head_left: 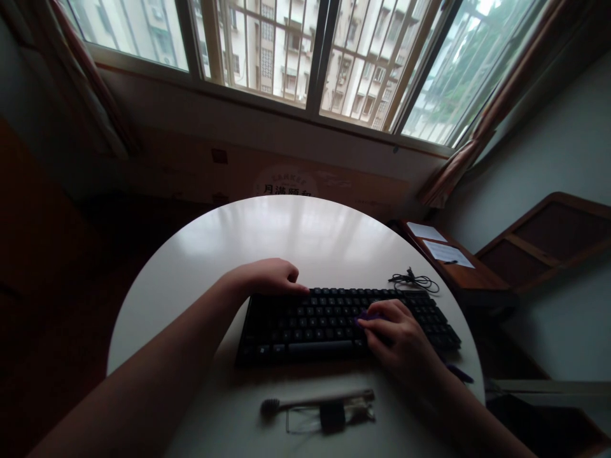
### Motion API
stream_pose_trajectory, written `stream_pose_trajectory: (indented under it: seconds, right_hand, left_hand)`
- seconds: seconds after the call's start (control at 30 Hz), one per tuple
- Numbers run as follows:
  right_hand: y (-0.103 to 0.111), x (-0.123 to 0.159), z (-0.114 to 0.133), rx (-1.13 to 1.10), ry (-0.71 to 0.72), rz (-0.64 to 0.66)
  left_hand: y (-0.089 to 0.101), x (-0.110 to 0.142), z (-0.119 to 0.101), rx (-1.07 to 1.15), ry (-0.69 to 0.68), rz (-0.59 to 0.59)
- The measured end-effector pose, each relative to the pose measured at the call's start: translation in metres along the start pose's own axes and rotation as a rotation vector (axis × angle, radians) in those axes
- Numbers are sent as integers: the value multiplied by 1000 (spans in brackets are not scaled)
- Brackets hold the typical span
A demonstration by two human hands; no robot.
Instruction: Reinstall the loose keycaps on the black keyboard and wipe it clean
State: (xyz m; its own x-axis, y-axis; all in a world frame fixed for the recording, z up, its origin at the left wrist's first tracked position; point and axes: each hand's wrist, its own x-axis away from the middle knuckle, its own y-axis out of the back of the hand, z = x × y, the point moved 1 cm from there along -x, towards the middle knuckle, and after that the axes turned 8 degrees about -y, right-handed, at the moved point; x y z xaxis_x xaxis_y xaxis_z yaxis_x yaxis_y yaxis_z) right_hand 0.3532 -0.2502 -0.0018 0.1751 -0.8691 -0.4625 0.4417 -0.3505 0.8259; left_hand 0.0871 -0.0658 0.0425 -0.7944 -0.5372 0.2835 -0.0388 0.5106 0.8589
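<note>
A black keyboard [315, 321] lies on the round white table [214, 235], slightly askew. My left hand [267, 277] is at its back left edge, fingers curled, thumb along the top row of keys. My right hand [396, 334] is over the right-centre keys, closed in a pinch on a small purple piece [366, 316] that touches the keys; most of it is hidden by my fingers. In front of the keyboard lie a long-handled brush [315, 401] with a round dark head and a wire-loop tool [331, 416] with a black middle, both blurred.
The keyboard's coiled cable [414, 280] rests behind its right end. A dark pointed object [459, 373] lies by my right forearm. On the right, a wooden side desk [477, 273] holds papers [449, 253] and a pen. Barred windows [315, 57] and curtains are beyond the table.
</note>
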Motion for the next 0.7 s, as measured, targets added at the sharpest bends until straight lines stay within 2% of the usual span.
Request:
stream_pose_trajectory:
  seconds: [0.17, 0.27, 0.33, 0.47, 0.53, 0.7]
  right_hand:
    - [4, -1, -1, 21, 16, 3]
    - [12, -12, -1, 34, 49, 34]
    - [20, -26, 1, 52, 99, 105]
    - [32, -59, 10, 80, 244, 431]
    - [33, -71, 13, 58, 267, 545]
    - [22, -75, 8, -3, 259, 570]
  left_hand:
    - [0, 2, -2, -5, -16, -20]
    - [0, 3, -2, -7, -8, -22]
    - [-1, 3, -2, 3, -9, -23]
    - [-1, 2, 0, 17, -20, -19]
    - [-1, 3, 0, 23, -24, -11]
    - [-1, 2, 0, 45, -19, -9]
